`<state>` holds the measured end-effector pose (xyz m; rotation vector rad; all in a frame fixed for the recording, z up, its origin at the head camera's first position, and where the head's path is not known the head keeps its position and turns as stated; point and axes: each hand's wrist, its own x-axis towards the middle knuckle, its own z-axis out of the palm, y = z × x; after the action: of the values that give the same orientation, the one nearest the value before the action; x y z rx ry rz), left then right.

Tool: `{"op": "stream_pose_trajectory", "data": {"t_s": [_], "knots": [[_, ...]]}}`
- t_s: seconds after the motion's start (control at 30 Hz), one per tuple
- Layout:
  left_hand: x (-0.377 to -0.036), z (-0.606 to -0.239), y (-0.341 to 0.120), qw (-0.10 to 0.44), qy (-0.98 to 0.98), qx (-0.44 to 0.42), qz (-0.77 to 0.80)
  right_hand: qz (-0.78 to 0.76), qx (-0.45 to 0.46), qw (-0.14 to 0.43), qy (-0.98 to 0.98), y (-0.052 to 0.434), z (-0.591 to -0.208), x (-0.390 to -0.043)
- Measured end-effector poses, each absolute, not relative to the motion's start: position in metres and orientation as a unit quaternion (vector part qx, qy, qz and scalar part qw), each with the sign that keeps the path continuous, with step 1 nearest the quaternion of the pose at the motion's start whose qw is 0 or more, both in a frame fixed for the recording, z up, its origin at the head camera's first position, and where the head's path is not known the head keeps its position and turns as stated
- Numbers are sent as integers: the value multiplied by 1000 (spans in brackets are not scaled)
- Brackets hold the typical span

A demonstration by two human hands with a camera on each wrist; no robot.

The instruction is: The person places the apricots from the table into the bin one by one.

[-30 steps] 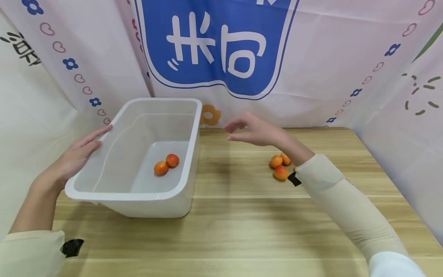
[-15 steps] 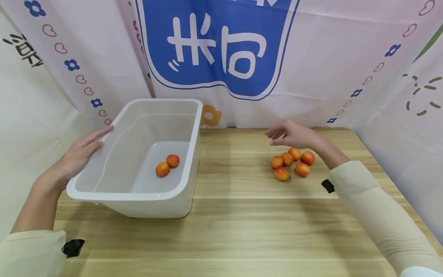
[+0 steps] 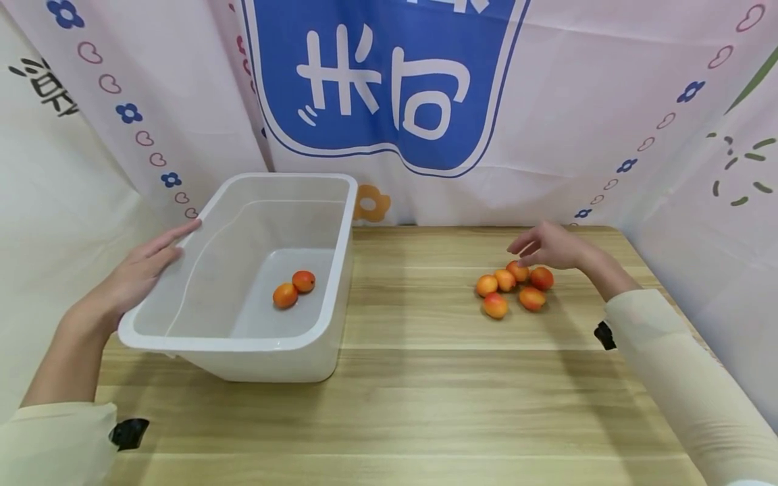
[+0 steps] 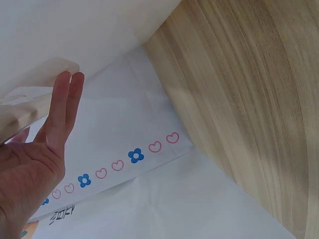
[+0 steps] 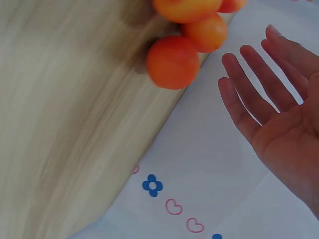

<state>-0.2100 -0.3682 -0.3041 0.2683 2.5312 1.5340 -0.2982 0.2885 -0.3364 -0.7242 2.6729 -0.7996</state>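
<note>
From the head view, the white bin is steadied at its left rim by the flat-fingered left hand. The right hand, fingers released, is held over five apricots on the table's far right; two apricots in the bin are seen. From the left wrist view, straight fingers are pressed against the rim. From the right wrist view, an empty, spread palm is seen beside the fruit. The reach for a pickup is judged in hand; a closing grasp on one apricot would be needed.

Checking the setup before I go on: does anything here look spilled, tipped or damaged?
Nothing stands out. The white bin sits upright on the table with two apricots inside; five more lie clustered on the wood, none broken. The left hand rests on the bin's rim; the right hand hovers open.
</note>
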Motion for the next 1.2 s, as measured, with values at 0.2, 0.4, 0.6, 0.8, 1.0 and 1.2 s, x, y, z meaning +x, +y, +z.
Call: {"op": "stream_pose_trajectory", "data": {"t_s": [0.2, 0.4, 0.6, 0.8, 1.0, 1.2], "knots": [[-210, -305, -369, 86, 842, 95, 524, -258, -238, 148, 925, 298, -345, -300], [-210, -305, -369, 87, 834, 94, 537, -254, -241, 154, 924, 302, -351, -304], [-210, -306, -369, 89, 832, 93, 539, -252, -237, 158, 925, 306, -357, -307], [-210, -305, -369, 82, 841, 94, 526, -250, -241, 155, 925, 305, -361, -307], [-210, -304, -368, 84, 851, 84, 512, -247, -238, 168, 924, 302, -362, -308], [-210, -304, -368, 88, 851, 81, 511, -242, -223, 172, 929, 298, -362, -309]]}}
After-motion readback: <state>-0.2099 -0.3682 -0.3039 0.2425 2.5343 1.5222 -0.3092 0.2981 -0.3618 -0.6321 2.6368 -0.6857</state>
